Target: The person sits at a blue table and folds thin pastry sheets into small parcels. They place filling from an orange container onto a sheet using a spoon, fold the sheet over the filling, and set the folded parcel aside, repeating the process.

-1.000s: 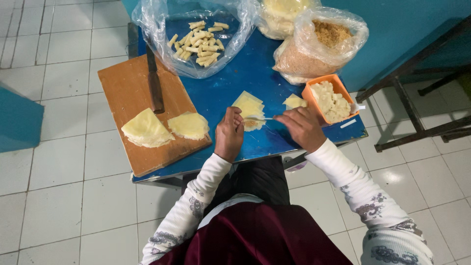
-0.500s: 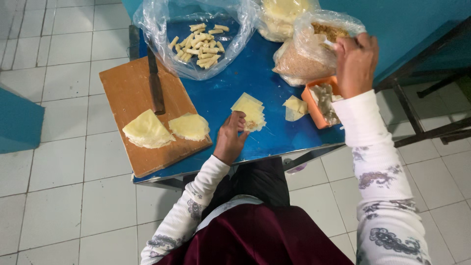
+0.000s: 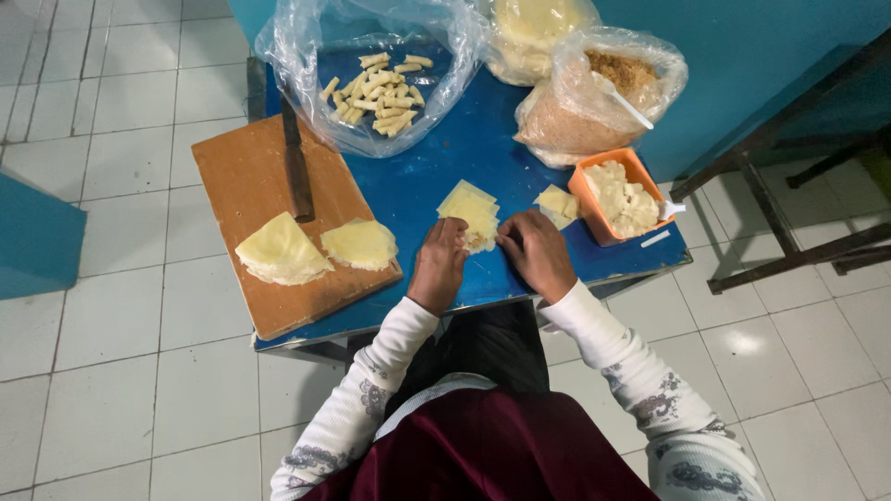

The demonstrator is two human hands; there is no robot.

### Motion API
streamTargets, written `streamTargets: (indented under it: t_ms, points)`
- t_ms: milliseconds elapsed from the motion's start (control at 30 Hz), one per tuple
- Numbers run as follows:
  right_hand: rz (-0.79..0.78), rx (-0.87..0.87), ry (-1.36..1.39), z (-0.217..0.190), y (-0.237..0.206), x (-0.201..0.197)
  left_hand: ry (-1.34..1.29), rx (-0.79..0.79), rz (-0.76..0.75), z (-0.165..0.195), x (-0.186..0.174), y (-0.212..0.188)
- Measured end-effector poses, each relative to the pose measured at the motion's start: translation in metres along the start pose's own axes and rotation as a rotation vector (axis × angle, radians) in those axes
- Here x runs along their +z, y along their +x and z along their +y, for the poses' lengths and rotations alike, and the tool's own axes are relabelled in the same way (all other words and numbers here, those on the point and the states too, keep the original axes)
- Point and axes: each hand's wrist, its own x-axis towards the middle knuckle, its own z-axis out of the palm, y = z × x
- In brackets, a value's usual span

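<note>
Right hand (image 3: 538,252) back — beside orange tub (image 3: 594,206)

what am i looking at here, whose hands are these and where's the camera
No machine here: a camera worn on a person's head looks down at their own two bare hands. The left hand and right hand both press on a pale yellow wrapper sheet on a small blue table. To the left lies a wooden board with a knife and two wrapper stacks. Behind sit a plastic bag of rolled pieces, a bag of crumbs and an orange tub of filling.
</note>
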Motion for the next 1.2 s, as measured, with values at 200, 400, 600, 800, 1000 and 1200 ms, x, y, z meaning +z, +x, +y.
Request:
streamTargets:
  t_ms: [200,400,600,800,1000,1200]
  points:
    - [-0.025,0.009,0.255,-0.009,0.002,0.002,0.002,-0.008,-0.036,0.0,0.001,0.001]
    - [-0.082,-0.169,0.166,-0.007,0.002,-0.001,0.048,0.034,-0.048,-0.001,0.0,0.003]
    - [-0.105,-0.291,0.05,0.0,0.009,0.0,0.1,0.075,-0.054,0.001,0.0,0.005]
    - [-0.182,-0.061,0.217,0.009,0.023,0.01,0.121,0.076,-0.047,0.001,0.001,0.006]
    - [-0.095,-0.197,0.126,0.008,0.03,0.018,0.225,0.09,0.033,-0.008,0.005,0.018]
    - [-0.124,-0.308,0.062,0.009,0.028,0.015,0.213,0.088,0.023,-0.01,0.007,0.024]
